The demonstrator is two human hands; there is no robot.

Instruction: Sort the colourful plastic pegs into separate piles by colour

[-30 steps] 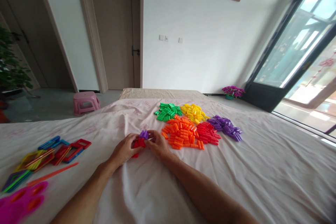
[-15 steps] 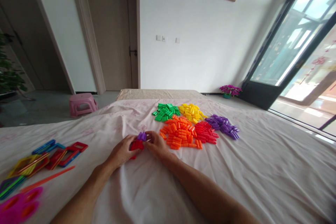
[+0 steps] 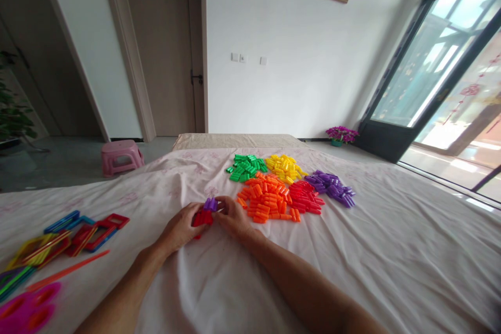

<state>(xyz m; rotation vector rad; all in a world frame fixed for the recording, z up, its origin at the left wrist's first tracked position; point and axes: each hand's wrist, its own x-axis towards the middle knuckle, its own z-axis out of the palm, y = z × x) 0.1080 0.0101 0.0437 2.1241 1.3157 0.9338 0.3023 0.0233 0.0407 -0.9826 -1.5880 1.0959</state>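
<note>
My left hand [image 3: 183, 228] is closed around a cluster of red plastic building pieces [image 3: 202, 217] low over the cloth. On top of the red cluster sit purple building pieces [image 3: 210, 204], touching it. My right hand [image 3: 233, 216] has its fingers bent at the right side of the purple pieces, thumb and forefinger close together. Whether it pinches a purple piece or only presses against it is hidden. Right of my hands lie heaps of loose pieces: orange [image 3: 268, 199], red [image 3: 306, 197], purple [image 3: 331, 188], green [image 3: 246, 167] and yellow [image 3: 285, 168].
Colourful magnetic frame tiles [image 3: 84, 232], an orange stick [image 3: 69, 270] and a pink piece with round holes [image 3: 29, 307] lie at the left. A pale cloth [image 3: 391, 250] covers the surface. A pink stool [image 3: 122, 157] stands on the floor beyond its left edge.
The whole view has shifted slightly. Both hands stay at the red and purple pieces, with hardly any visible change in their hold.
</note>
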